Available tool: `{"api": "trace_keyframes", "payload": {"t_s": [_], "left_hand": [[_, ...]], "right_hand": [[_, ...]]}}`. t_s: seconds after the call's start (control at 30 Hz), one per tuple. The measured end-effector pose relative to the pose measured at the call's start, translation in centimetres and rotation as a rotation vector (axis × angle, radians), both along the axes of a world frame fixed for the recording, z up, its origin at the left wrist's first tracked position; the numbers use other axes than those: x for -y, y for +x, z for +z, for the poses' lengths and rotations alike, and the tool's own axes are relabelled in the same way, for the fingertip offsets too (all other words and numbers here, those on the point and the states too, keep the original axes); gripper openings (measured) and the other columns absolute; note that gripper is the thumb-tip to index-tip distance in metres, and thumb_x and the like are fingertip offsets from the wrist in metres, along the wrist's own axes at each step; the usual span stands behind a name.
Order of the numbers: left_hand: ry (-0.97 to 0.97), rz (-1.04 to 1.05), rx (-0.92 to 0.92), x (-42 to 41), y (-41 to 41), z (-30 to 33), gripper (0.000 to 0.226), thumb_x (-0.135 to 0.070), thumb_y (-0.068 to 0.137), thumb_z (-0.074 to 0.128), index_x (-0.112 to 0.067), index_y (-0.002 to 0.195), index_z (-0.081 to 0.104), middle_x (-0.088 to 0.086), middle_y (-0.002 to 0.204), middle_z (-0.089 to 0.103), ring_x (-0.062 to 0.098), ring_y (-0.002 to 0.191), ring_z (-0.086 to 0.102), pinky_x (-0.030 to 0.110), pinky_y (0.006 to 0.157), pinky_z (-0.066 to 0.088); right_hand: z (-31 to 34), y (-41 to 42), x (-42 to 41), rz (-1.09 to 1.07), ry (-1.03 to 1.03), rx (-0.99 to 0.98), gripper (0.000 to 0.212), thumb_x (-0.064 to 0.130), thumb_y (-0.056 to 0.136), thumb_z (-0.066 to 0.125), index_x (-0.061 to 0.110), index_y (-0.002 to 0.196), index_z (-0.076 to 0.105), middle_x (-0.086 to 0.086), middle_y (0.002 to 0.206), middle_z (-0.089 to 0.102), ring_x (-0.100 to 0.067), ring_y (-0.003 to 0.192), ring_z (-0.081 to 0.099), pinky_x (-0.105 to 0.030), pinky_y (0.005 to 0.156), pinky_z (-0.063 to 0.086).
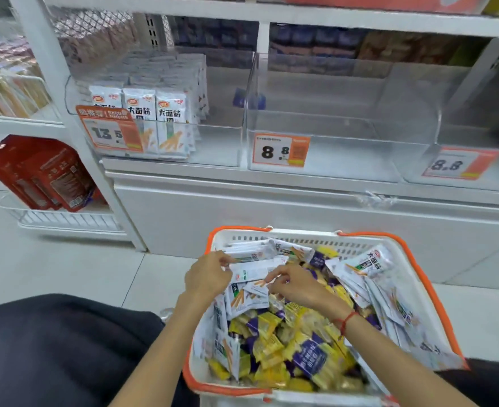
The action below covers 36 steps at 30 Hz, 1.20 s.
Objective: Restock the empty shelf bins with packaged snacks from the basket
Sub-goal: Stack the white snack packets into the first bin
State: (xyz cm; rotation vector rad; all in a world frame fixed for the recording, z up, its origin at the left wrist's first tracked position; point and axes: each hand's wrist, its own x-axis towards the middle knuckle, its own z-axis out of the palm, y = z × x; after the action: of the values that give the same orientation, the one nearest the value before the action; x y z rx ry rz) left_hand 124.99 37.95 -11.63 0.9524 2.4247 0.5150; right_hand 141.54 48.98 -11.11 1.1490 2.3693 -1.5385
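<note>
— Orange rim, white walls: is that the basket (413,259) with the snacks?

— Yes, it sits on the floor in front of the shelf unit (271,198), packed with white packets (251,270) along its far and right sides and yellow-and-purple packets (286,345) heaped in the middle and near side.

— Where are the hands?

— Both are inside the basket, at its far left corner. The left hand (207,277) has its fingers curled and pinches the edge of a white packet at the top of the pile. The right hand (295,284) lies just beside it, thumb and forefinger closed on the corner of another white packet; a red string (345,321) circles that wrist.

— And the bins?

— Three clear bins stand along the shelf's front edge. The left bin (219,142) holds upright rows of the same white packets (154,113) on its left side, with an orange price tag (110,129) reading 13.5 on its front. The middle bin (345,136) shows only bare floor, with a tag (280,149) marked 8.8. The right bin (477,113) runs off the frame, with a blurred tag (460,164) that also looks like 8.8.

— Anything else nearby?

— Red boxes (39,174) lean in a white wire rack (66,220) at the lower left, and a dark-clad knee (60,348) fills the near left corner
</note>
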Motion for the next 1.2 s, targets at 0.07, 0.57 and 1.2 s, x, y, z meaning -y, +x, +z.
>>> {"api": "trace_keyframes", "payload": {"t_s": [0.07,0.57,1.2], "left_hand": [[-0.119,0.002,-0.069,0.7,0.8,-1.2,0.030,-0.014,0.089,0.051,-0.019,0.115,0.063,0.003,0.117,0.064,0.027,0.107,0.059,0.033,0.086,0.046],[-0.371,-0.138,-0.239,-0.7,2.2,-5.3,0.026,-0.029,0.099,0.044,-0.009,0.106,0.059,0.007,0.109,0.065,0.024,0.102,0.063,0.028,0.069,0.039],[0.146,0.281,0.515,-1.4,1.2,-3.6,0.018,0.000,0.088,0.047,-0.010,0.073,0.053,0.006,0.075,0.053,0.023,0.071,0.050,0.028,0.061,0.035]], "right_hand": [[-1.6,1.2,0.6,0.028,0.033,0.033,0.012,0.015,0.093,0.055,0.018,0.101,0.064,0.005,0.093,0.062,-0.013,0.078,0.058,-0.024,0.071,0.048],[-7.9,-3.5,0.1,0.309,0.737,0.226,0.054,0.012,0.095,0.042,0.011,0.146,0.026,-0.009,0.150,0.031,-0.026,0.137,0.030,-0.038,0.110,0.029],[-4.9,3.7,-3.7,0.151,0.361,0.044,0.023,0.030,0.102,0.038,0.023,0.096,0.058,0.000,0.076,0.060,-0.024,0.073,0.057,-0.033,0.063,0.039]]}}
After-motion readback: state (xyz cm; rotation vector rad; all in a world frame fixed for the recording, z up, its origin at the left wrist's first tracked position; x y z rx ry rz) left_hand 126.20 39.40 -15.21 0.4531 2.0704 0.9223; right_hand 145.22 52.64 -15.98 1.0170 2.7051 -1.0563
